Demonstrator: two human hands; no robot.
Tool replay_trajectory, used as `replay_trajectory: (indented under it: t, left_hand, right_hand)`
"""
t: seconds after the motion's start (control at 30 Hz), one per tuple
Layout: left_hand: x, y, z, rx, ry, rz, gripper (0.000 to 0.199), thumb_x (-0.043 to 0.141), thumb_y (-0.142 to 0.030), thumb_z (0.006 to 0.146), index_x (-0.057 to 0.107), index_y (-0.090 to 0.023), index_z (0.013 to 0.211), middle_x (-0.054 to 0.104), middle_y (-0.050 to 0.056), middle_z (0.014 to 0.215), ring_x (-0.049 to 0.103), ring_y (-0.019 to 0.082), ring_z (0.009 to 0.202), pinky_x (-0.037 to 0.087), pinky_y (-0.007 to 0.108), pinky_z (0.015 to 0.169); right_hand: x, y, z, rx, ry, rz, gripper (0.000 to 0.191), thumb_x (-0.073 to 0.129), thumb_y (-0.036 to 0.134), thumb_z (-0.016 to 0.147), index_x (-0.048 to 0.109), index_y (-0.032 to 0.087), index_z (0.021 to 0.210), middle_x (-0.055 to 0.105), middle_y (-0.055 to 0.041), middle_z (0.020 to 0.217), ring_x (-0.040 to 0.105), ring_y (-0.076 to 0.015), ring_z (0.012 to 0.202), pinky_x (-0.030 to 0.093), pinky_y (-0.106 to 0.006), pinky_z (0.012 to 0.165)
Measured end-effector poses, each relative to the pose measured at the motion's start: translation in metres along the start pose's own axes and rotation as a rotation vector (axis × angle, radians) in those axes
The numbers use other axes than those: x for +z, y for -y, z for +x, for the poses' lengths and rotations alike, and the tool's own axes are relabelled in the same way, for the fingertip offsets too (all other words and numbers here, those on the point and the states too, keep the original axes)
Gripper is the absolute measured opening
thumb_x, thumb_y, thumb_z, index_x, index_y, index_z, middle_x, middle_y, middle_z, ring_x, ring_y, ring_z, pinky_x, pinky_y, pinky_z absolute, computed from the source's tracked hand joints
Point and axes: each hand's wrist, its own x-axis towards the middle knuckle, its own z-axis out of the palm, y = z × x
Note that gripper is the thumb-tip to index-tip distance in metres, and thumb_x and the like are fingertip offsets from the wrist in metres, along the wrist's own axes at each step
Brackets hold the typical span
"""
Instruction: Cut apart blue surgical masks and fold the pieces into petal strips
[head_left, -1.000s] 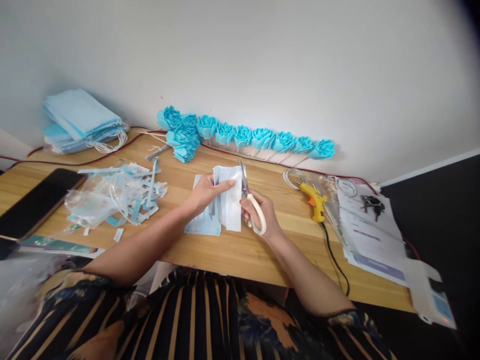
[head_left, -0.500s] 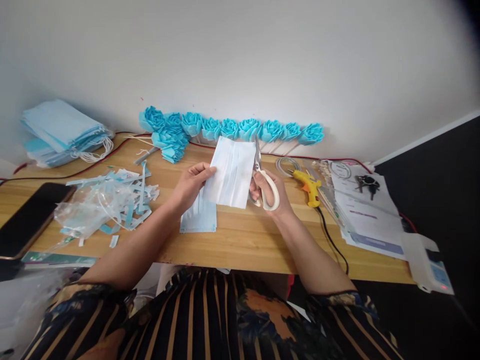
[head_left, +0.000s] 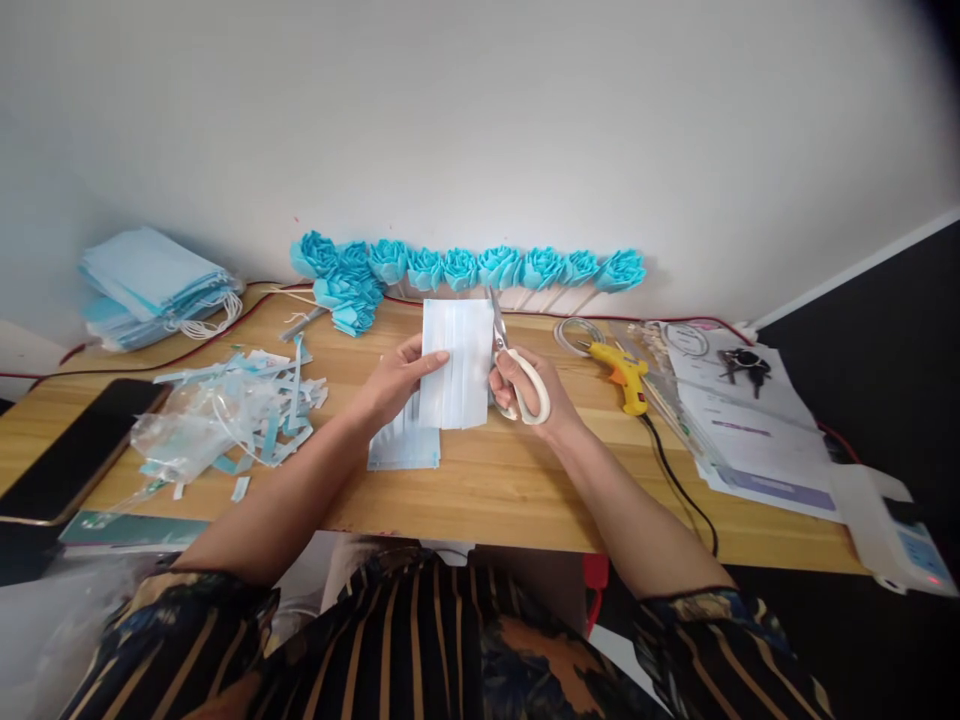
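A pale blue pleated face mask (head_left: 466,365) is raised above the table, pinched at its left side by my left hand (head_left: 401,380), the thumb lying over its front. My right hand (head_left: 536,390) grips white-handled scissors (head_left: 537,385) whose blades point away from me along the mask's right edge. Whether the blades touch the mask I cannot tell. Beneath my left hand another flat mask piece (head_left: 405,447) lies on the wood, partly covered by the held one.
Blue flowers (head_left: 500,267) on sticks line the wall. Bagged masks (head_left: 154,285) sit back left, above mask scraps with clear plastic (head_left: 195,430) and a phone (head_left: 79,450). Rightward are a yellow glue gun (head_left: 626,378), papers (head_left: 742,420), keys (head_left: 744,368) and a white power strip (head_left: 892,530).
The held mask has turned from slightly tilted to nearly upright. My left thumb now reaches further over its front. The scissors have shifted a little left with it, and the whole view has moved slightly.
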Motion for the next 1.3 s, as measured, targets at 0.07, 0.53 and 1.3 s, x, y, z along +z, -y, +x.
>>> replay_trajectory:
  t: [0.07,0.53,1.3]
  left_hand:
    - [0.001,0.003,-0.002,-0.037,-0.013,0.011,0.043,0.084,-0.039,0.066,0.071,-0.015,0.099,0.075,0.008,0.094,0.070,0.022,0.080,0.055,0.033,0.074]
    - [-0.009,-0.017,0.011,0.316,-0.334,-0.247,0.041,0.082,-0.035,0.068,0.068,-0.017,0.102,0.076,0.006,0.101,0.067,0.025,0.110,0.054,0.033,0.096]
    - [0.012,-0.005,-0.006,0.186,-0.118,0.007,0.037,0.073,-0.053,0.075,0.067,-0.017,0.079,0.069,0.002,0.073,0.065,0.017,0.072,0.048,0.025,0.063]
  right_hand:
    - [-0.001,-0.001,0.000,0.005,0.026,-0.020,0.049,0.071,0.065,0.073,0.052,0.019,0.068,0.051,0.0046,0.053,0.039,-0.0054,0.038,0.028,-0.020,0.032]
    - [-0.016,0.011,0.002,-0.152,0.082,-0.177,0.047,0.073,0.049,0.076,0.063,0.020,0.111,0.067,0.0000,0.073,0.053,-0.0100,0.056,0.041,-0.023,0.050]
    - [-0.008,0.007,0.001,-0.388,-0.207,-0.139,0.033,0.076,0.034,0.072,0.062,0.027,0.101,0.057,0.0026,0.081,0.051,-0.0110,0.067,0.045,-0.023,0.056]
